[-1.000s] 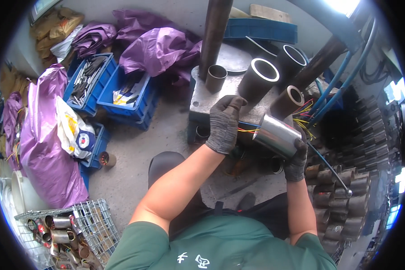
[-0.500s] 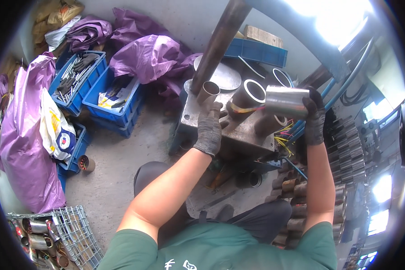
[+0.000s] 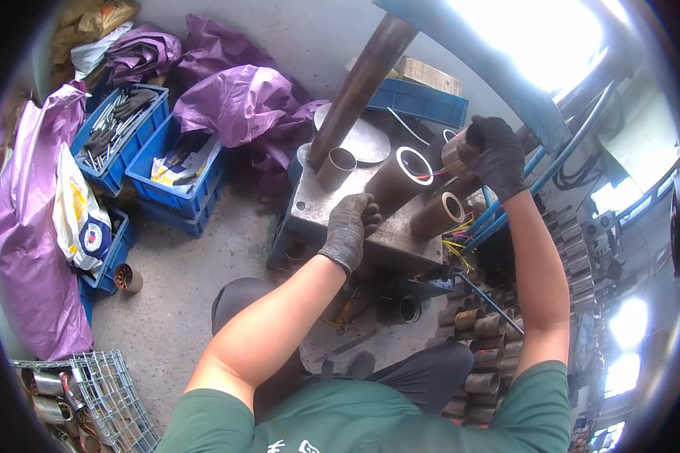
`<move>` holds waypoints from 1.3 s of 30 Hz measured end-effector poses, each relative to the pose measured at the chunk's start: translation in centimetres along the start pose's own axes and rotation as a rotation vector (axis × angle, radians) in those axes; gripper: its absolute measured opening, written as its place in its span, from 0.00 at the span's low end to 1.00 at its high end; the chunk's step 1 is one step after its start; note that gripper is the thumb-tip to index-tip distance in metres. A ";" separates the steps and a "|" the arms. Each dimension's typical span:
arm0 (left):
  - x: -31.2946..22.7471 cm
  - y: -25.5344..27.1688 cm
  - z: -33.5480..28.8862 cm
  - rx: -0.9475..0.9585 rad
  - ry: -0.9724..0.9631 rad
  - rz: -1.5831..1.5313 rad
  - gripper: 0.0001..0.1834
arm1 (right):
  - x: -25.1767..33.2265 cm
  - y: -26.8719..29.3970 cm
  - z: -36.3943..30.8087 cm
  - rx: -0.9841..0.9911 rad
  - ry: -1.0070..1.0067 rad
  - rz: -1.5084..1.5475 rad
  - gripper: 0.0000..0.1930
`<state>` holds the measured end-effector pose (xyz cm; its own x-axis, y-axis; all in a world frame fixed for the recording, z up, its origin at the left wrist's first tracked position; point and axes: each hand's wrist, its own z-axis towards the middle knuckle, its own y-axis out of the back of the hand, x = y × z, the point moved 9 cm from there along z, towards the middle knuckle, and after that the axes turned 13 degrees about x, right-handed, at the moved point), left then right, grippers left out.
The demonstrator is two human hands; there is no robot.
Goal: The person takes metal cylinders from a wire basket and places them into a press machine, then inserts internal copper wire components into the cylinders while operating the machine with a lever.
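Note:
In my right hand (image 3: 497, 155), gloved in dark grey, is a short metal cylinder (image 3: 456, 156), raised above the right side of a steel-topped block (image 3: 321, 208). The fingers wrap round it and hide its far end; thin red wires show beside it. My left hand (image 3: 349, 230), also gloved, hovers at the block's front edge with curled fingers, whose inside is hidden. On the block stand a thin-walled tube (image 3: 337, 171), a thick dark tube with a white rim (image 3: 402, 180) and a shorter dark tube (image 3: 436, 215).
A round steel post (image 3: 366, 87) rises from the block's left. Blue hoses (image 3: 581, 155) and yellow wires (image 3: 454, 245) lie right. Metal cylinders (image 3: 483, 355) are stacked low right. Blue crates (image 3: 177, 196), purple sheeting (image 3: 34, 249) and a wire basket (image 3: 117, 392) stand left.
My right hand has moved up and left, turning the cylinder so that less of its shiny side shows. The left hand has drawn back from the thin-walled tube and its fingers have curled.

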<state>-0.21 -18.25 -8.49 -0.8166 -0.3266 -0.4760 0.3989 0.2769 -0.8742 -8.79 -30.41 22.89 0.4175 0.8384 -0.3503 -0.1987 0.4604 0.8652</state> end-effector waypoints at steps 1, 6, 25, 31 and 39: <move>0.1 -0.1 0.0 -0.002 0.005 -0.004 0.11 | 0.4 0.0 0.3 0.018 -0.003 -0.022 0.16; -0.2 0.2 0.3 -0.004 0.011 -0.010 0.11 | 3.2 -0.3 2.5 0.104 0.044 0.070 0.16; -0.1 -0.5 -0.4 0.032 0.023 0.058 0.15 | -6.2 -12.1 5.7 0.386 -0.361 0.468 0.31; 0.3 -0.8 -0.5 0.054 0.022 0.082 0.16 | -3.8 -10.0 5.6 0.455 -0.376 0.274 0.37; 1.0 -0.4 -0.5 0.009 0.074 0.106 0.16 | -3.3 -4.0 -4.2 0.197 -0.033 0.190 0.21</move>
<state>-1.41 -18.18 -8.61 -0.7980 -0.2287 -0.5576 0.4877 0.2985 -0.8204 -13.04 -33.81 19.05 0.4182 0.8930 -0.1661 -0.1010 0.2275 0.9685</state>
